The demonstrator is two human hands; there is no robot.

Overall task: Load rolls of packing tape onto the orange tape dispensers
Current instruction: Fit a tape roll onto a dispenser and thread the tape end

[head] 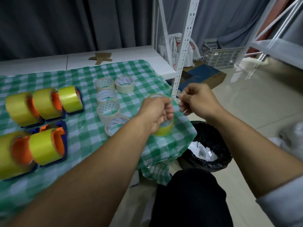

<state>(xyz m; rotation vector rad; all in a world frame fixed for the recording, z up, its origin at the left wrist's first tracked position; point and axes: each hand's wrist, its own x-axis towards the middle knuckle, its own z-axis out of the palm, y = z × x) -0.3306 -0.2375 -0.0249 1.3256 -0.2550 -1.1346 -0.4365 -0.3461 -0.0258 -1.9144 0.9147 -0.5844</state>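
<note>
Head view | left grip [155, 112] curled round yellow tape roll [164, 128] | right grip [199, 100] pinched, contents unclear

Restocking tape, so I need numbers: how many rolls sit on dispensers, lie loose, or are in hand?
Yellow rolls on dispensers: 5
Pale loose rolls on the tablecloth: 5
Yellow roll gripped by the left hand: 1
Total: 11

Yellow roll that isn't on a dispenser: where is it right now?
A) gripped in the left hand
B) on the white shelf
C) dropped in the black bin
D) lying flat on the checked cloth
A: the left hand curls its fingers round the yellow roll.
</note>
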